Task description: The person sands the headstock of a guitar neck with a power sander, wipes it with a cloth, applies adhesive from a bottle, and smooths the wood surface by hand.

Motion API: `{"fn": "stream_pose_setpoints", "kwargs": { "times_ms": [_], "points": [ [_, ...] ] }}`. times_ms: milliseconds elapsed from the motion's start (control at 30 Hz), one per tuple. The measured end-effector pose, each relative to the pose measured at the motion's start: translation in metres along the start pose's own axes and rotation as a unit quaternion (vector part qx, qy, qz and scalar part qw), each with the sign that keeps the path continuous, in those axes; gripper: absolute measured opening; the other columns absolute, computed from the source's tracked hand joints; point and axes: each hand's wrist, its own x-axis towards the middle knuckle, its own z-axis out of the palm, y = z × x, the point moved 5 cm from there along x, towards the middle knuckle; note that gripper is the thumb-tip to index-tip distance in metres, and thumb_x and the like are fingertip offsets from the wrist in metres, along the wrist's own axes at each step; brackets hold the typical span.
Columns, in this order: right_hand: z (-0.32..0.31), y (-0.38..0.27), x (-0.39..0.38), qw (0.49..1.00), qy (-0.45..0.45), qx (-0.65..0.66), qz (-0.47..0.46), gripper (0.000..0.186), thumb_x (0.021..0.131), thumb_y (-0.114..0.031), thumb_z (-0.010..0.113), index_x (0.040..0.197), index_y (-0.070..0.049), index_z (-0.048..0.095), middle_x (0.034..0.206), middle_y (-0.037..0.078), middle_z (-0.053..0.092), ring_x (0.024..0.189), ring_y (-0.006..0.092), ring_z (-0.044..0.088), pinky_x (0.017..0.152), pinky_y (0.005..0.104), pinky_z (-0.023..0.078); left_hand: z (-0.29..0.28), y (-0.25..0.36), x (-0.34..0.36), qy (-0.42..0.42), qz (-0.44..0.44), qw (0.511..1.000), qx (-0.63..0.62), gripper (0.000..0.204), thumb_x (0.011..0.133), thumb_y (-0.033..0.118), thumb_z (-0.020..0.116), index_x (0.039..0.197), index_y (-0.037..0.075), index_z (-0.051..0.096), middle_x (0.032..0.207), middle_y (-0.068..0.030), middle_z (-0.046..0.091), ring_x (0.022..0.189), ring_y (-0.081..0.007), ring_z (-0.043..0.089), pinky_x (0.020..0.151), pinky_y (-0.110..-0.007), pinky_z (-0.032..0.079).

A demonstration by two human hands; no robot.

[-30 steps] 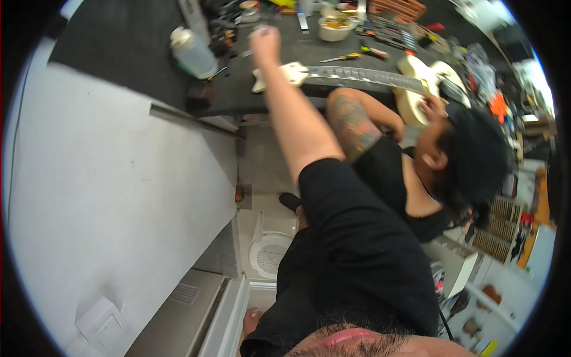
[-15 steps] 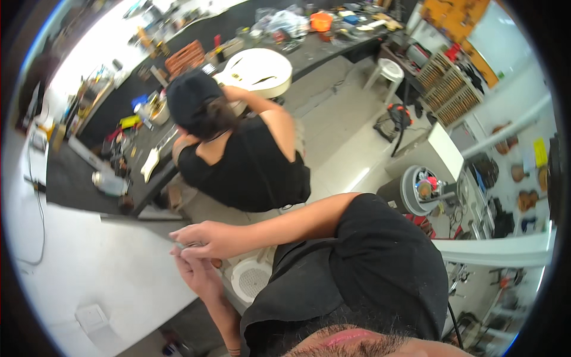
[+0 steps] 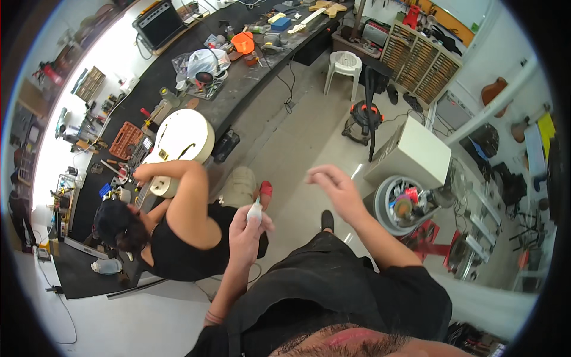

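Note:
In my left hand (image 3: 242, 235) is a small white squeeze bottle (image 3: 255, 210) with a thin greenish nozzle pointing up, wrapped by my fingers. It looks like a glue bottle, though I cannot make out its contents. My right hand (image 3: 334, 189) is raised apart from it, fingers stretched out and slightly bent, holding nothing. Close by that hand is a grey bin (image 3: 379, 205) filled with rubbish. To my left, a person in a dark cap (image 3: 113, 223) and black top leans over a cream guitar body (image 3: 184, 134) with f-shaped holes on the black workbench (image 3: 238, 89).
A white plastic stool (image 3: 345, 62), a black and orange vacuum cleaner (image 3: 361, 116) and a white cabinet (image 3: 416, 152) stand on the floor ahead. An orange tub (image 3: 242, 43) and a plastic bag (image 3: 205, 62) lie on the bench. Guitar bodies (image 3: 493, 92) hang at the right.
My hands, together over the white surface at the left, have separated and moved right. The bottle now shows in my left hand. My view has turned; the person beside me appears farther left and lower.

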Motion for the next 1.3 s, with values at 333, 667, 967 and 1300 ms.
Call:
{"fn": "stream_pose_setpoints", "kwargs": {
  "times_ms": [333,667,967,1300],
  "points": [
    [-0.238,0.069,0.191,0.98,0.067,0.098,0.161,0.048,0.116,-0.018,0.052,0.158,0.004,0.047,0.149,0.022,0.065,0.119,0.0269,0.074,0.12,0.0435,0.049,0.073,-0.037,0.314,0.05,-0.059,0.997,0.01,0.028,0.117,0.019,0.059,0.137,0.0,0.059,0.112,-0.0109,0.072,0.096,-0.0197,0.071,0.091,-0.037,0.057],
    [-0.376,0.142,0.449,0.943,0.094,0.211,0.239,0.053,0.106,-0.003,0.055,0.157,0.007,0.046,0.154,0.023,0.059,0.137,0.0348,0.065,0.123,0.048,0.05,0.035,-0.088,0.633,0.046,-0.05,0.998,0.017,0.03,0.115,0.022,0.064,0.136,0.001,0.056,0.122,-0.0168,0.073,0.104,-0.0232,0.074,0.095,-0.04,0.059],
    [-0.526,0.219,0.677,0.915,0.154,0.049,0.371,0.066,0.089,0.011,0.053,0.154,0.0,0.054,0.153,0.015,0.059,0.144,0.0318,0.057,0.124,0.0433,0.045,0.092,-0.061,0.913,0.009,-0.029,1.0,-0.008,0.032,0.113,0.023,0.068,0.135,0.003,0.057,0.117,-0.0143,0.076,0.104,-0.0207,0.075,0.093,-0.036,0.059],
    [-0.666,0.353,0.992,0.665,-0.48,-0.484,0.305,0.04,0.101,-0.012,0.059,0.138,-0.002,0.068,0.11,0.019,0.077,0.088,0.0387,0.076,0.087,0.0535,0.061,0.093,-0.115,1.067,0.148,0.009,0.982,-0.115,0.026,0.109,0.01,0.072,0.13,0.002,0.06,0.117,-0.0119,0.075,0.104,-0.0183,0.075,0.095,-0.035,0.062]
  ]
}}
